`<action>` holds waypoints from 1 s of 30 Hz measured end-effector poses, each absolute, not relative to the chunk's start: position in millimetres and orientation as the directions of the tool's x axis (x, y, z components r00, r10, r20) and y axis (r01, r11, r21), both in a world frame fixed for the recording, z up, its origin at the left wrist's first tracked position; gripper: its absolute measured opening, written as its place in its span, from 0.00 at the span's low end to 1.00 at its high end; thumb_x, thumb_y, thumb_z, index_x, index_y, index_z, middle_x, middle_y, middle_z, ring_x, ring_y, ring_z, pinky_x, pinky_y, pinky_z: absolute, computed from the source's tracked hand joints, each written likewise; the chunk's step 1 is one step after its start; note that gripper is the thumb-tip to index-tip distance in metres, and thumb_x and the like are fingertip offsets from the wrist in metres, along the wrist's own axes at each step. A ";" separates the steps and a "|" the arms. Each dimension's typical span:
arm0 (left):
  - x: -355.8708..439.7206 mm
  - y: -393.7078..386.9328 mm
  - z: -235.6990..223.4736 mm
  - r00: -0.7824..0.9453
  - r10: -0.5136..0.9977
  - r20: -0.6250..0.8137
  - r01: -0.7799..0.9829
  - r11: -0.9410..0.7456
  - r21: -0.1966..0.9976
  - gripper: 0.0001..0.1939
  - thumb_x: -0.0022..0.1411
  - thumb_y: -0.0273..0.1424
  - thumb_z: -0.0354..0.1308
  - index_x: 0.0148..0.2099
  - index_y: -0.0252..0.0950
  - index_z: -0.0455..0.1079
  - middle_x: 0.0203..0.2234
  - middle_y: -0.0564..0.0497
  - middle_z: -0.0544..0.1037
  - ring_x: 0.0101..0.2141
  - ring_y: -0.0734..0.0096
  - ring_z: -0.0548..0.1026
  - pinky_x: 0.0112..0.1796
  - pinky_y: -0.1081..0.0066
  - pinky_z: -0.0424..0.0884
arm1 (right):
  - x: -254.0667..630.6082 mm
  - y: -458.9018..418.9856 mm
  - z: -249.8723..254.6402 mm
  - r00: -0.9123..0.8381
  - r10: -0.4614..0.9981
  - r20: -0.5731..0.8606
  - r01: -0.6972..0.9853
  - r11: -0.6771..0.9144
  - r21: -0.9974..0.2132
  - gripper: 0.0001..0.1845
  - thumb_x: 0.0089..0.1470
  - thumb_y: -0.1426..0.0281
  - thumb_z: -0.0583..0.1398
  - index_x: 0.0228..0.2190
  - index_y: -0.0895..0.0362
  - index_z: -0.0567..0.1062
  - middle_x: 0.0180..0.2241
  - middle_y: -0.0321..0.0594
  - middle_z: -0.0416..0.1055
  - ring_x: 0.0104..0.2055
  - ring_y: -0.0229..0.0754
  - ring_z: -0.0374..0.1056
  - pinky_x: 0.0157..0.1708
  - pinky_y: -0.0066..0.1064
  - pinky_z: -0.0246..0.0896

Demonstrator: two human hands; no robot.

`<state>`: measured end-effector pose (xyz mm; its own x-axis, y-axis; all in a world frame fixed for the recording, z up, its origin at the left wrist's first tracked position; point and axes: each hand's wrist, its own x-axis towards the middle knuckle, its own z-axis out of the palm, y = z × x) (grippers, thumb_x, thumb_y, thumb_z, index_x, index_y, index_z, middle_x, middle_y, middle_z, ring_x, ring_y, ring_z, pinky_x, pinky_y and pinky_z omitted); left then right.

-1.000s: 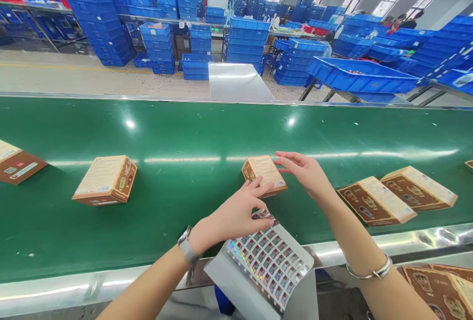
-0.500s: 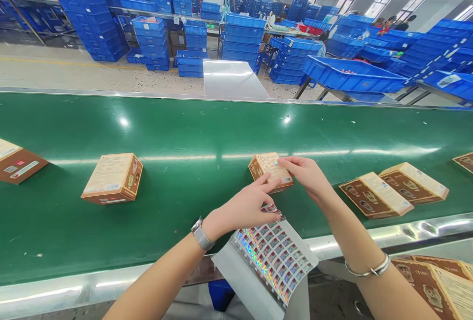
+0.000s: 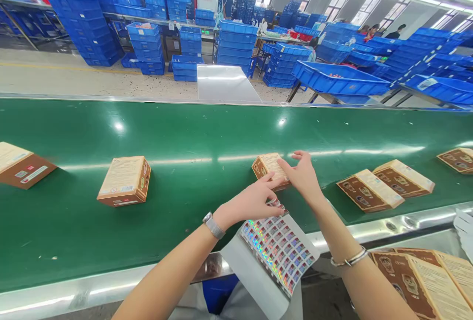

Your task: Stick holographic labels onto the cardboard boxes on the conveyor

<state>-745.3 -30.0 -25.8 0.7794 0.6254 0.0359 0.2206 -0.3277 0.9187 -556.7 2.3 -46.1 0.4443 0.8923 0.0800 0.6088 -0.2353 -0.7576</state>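
Left hand (image 3: 247, 205) pinches a sticker sheet (image 3: 279, 248) beside the box (image 3: 266, 163), apparently keeping it close. Right hand (image 3: 306, 177), loosely open, touches the box.

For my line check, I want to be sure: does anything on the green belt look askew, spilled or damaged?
No spill or damage shows. Slightly odd: two slanted boxes right of the right hand crowd together, while other boxes stand apart, and small pale specks dot the green belt.
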 end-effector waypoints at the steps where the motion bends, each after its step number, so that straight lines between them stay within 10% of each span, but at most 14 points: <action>1: -742.8 -28.3 -26.5 0.775 0.631 0.035 0.208 -0.307 0.929 0.19 0.57 0.25 0.65 0.18 0.37 0.63 0.69 0.51 0.58 0.71 0.48 0.45 0.66 0.56 0.52 | -553.8 5.7 -48.9 0.461 0.885 0.057 0.578 -0.252 -0.776 0.28 0.53 0.58 0.64 0.52 0.57 0.68 0.50 0.51 0.72 0.38 0.49 0.72 0.39 0.40 0.67; 6: -738.4 -32.2 -28.8 0.680 0.732 0.043 0.175 -0.219 0.960 0.17 0.56 0.27 0.66 0.19 0.37 0.65 0.61 0.46 0.72 0.65 0.48 0.62 0.62 0.57 0.58 | -537.0 16.5 -47.8 0.486 0.874 -0.004 0.457 -0.258 -0.851 0.19 0.66 0.55 0.55 0.45 0.58 0.72 0.38 0.43 0.75 0.31 0.42 0.72 0.33 0.37 0.71; 9: -748.5 -47.0 -30.2 0.547 0.837 -0.001 0.162 -0.104 0.981 0.15 0.61 0.33 0.61 0.23 0.36 0.68 0.40 0.44 0.83 0.46 0.54 0.79 0.46 0.62 0.71 | -531.9 1.1 -26.9 0.460 0.886 0.052 0.446 -0.180 -0.877 0.18 0.61 0.55 0.56 0.40 0.56 0.74 0.38 0.47 0.77 0.35 0.48 0.75 0.35 0.41 0.72; 12: -766.2 -65.9 -30.0 0.456 0.887 -0.078 0.131 0.020 0.991 0.20 0.63 0.45 0.57 0.26 0.34 0.69 0.22 0.50 0.77 0.26 0.67 0.75 0.27 0.72 0.66 | -544.2 -36.3 -0.4 0.307 0.943 0.128 0.485 -0.039 -0.874 0.16 0.54 0.54 0.62 0.36 0.53 0.76 0.38 0.45 0.79 0.39 0.50 0.76 0.42 0.41 0.71; 17: -792.9 -93.9 -21.7 0.398 0.897 -0.192 -0.081 0.242 0.967 0.28 0.54 0.55 0.63 0.31 0.31 0.72 0.22 0.52 0.74 0.23 0.75 0.67 0.26 0.75 0.62 | -592.0 -97.9 15.5 -0.275 0.916 0.292 0.654 0.401 -0.641 0.12 0.62 0.59 0.59 0.40 0.52 0.78 0.35 0.40 0.80 0.36 0.46 0.76 0.35 0.35 0.73; 23: -811.9 -118.1 -14.5 0.426 0.880 -0.209 -0.209 0.320 0.924 0.25 0.59 0.52 0.62 0.33 0.32 0.75 0.23 0.52 0.74 0.27 0.73 0.68 0.32 0.72 0.66 | -617.3 -103.5 0.6 -0.470 0.746 0.472 0.685 0.645 -0.337 0.11 0.69 0.68 0.53 0.43 0.53 0.75 0.34 0.38 0.79 0.32 0.42 0.74 0.31 0.32 0.69; 30: -820.8 -130.0 -25.6 0.248 0.932 -0.265 -0.117 0.301 0.947 0.24 0.62 0.50 0.56 0.31 0.33 0.67 0.23 0.55 0.65 0.26 0.74 0.60 0.28 0.73 0.57 | -642.6 -109.0 -2.7 -0.636 0.497 0.590 0.637 0.770 0.038 0.10 0.67 0.78 0.54 0.40 0.58 0.75 0.40 0.47 0.80 0.43 0.51 0.75 0.51 0.49 0.56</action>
